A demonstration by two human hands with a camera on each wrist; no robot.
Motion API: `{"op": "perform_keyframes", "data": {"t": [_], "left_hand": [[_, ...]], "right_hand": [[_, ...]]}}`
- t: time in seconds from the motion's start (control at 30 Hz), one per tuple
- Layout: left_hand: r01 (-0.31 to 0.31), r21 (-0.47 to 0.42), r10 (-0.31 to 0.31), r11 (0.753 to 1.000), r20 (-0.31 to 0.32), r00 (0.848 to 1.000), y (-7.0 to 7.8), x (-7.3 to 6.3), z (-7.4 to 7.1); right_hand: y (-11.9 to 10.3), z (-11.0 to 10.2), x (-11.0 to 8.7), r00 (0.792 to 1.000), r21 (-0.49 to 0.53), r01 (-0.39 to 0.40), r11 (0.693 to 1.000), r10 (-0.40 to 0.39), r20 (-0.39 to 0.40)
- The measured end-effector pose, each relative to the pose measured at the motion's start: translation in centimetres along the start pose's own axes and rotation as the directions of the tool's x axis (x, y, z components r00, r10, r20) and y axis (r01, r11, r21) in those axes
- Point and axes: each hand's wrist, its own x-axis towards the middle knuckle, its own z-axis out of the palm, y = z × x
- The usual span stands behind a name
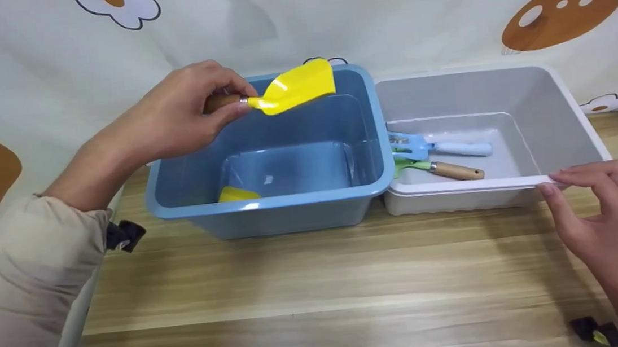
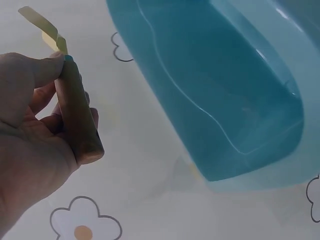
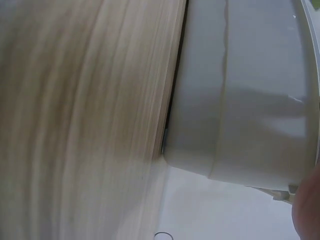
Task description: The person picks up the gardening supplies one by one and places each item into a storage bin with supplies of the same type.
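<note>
In the head view my left hand [image 1: 184, 109] grips the wooden handle of a yellow hand trowel [image 1: 300, 86] above the blue bin [image 1: 289, 200]. The left wrist view shows fingers and thumb wrapped round that handle [image 2: 77, 115]. Low inside the blue bin lies a yellow piece [image 1: 238, 193], partly hidden by the front wall. At the front right corner of the white bin [image 1: 474, 186], my right hand [image 1: 601, 207] pinches the rim between thumb and fingers. Inside that bin lie a light blue slotted garden tool [image 1: 460, 149] and a green garden tool with a wooden handle [image 1: 456, 170].
Both bins stand side by side on a wood-grain table [image 1: 308, 287], against a patterned cloth [image 1: 413, 21] at the back. Black wrist straps show at the left sleeve [image 1: 32, 245] and near the right wrist.
</note>
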Motion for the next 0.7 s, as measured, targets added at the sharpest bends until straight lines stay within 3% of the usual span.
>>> {"op": "perform_keyframes", "data": {"t": [0.17,0.4,0.7], "left_hand": [[0.052,0.022,-0.053,0.998,0.063,0.997,-0.4,0.2,1.0],[0.078,0.015,-0.080,0.997,0.123,0.989,-0.7,1.0,2.2],[0.174,0.018,-0.174,0.985,0.208,0.962,-0.7,1.6,2.6]], "right_hand": [[-0.3,0.0,0.0,1.000,0.001,0.003,1.000,-0.003,0.011],[-0.5,-0.4,0.3,0.999,-0.013,0.002,1.000,-0.001,0.036],[-0.2,-0.6,0.1,0.999,-0.027,0.003,1.000,-0.002,0.035]]}}
